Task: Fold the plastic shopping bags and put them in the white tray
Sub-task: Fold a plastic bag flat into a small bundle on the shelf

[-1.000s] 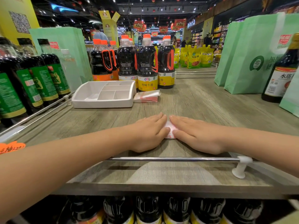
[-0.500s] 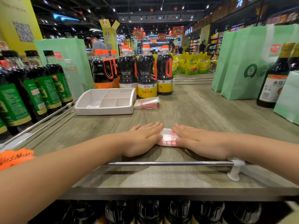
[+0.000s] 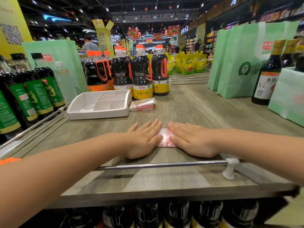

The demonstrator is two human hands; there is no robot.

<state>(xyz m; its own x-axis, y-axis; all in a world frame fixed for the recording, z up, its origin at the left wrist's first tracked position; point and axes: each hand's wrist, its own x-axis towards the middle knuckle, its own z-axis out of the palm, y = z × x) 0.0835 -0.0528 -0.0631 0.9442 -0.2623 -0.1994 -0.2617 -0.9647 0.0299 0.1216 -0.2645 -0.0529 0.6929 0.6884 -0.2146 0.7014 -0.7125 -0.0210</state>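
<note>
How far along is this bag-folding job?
Early on. Done: nothing shows in the white tray. In hand: the left hand and right hand press one folded plastic bag flat on the shelf. Left: put it in the tray, then fold the loose bags beside it.

Two hands showed at centre frame, left hand [image 3: 143, 142] and right hand [image 3: 194, 142], over one folded bag [image 3: 165, 137]. One white tray [image 3: 98, 115] and one flat bundle of bags [image 3: 142, 104] lay above them. Four green tote bags [image 3: 238, 63] stood: one upper left, three at right.

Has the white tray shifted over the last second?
No. The white tray still sits just left of the yellow-labelled bottle, folded bags at its right side.
</note>
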